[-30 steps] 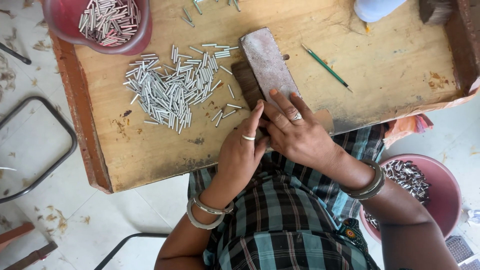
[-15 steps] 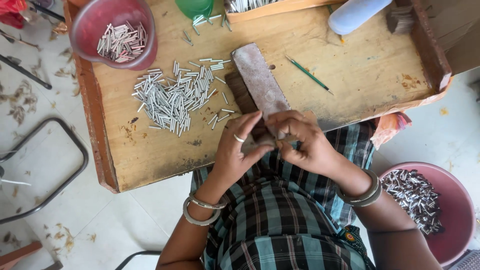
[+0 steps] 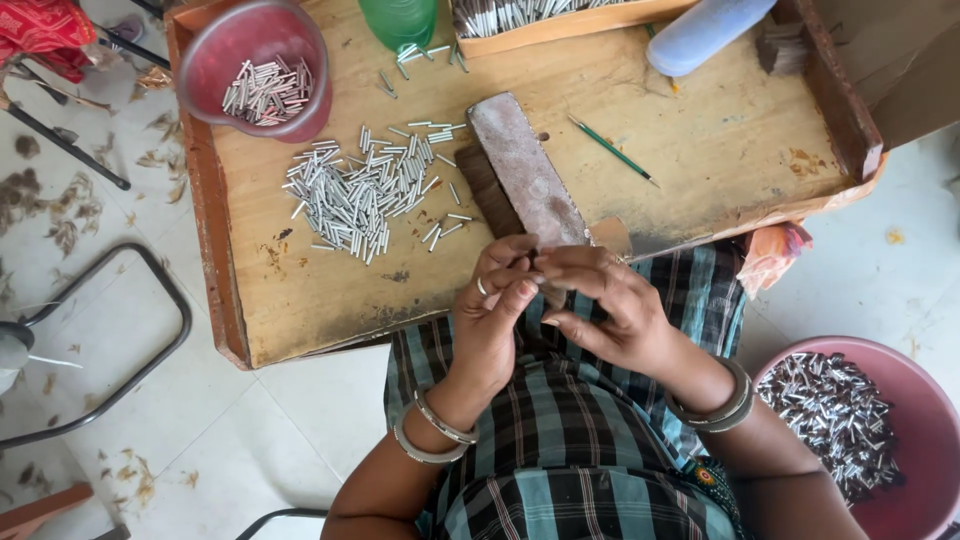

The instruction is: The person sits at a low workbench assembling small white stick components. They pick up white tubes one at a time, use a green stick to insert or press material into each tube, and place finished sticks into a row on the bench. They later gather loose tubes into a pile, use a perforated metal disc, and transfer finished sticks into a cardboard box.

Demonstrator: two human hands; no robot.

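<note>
My left hand (image 3: 492,325) and my right hand (image 3: 605,305) meet fingertip to fingertip just past the near edge of the wooden board (image 3: 320,300), above my checked lap. Whatever sits between the pinched fingers is hidden. The left hand wears a ring, and both wrists carry bangles. A flat, worn grey block (image 3: 520,165) lies slanted on the board, its near end just beyond my fingers. Left of it is a loose heap of short silver metal tubes (image 3: 360,190).
A pink bowl (image 3: 312,105) holding some tubes stands at the board's far left corner. A green pencil (image 3: 612,150), a green bottle (image 3: 398,20), a wooden box of tubes (image 3: 560,28) and a pale blue cylinder (image 3: 705,35) lie farther back. A pink basin (image 3: 925,400) of tubes sits on the floor at my right, a metal frame (image 3: 160,330) at my left.
My hands have drawn back off the block's near end toward my body and now pinch together over my lap. The view has shifted, showing more of the board's far side.
</note>
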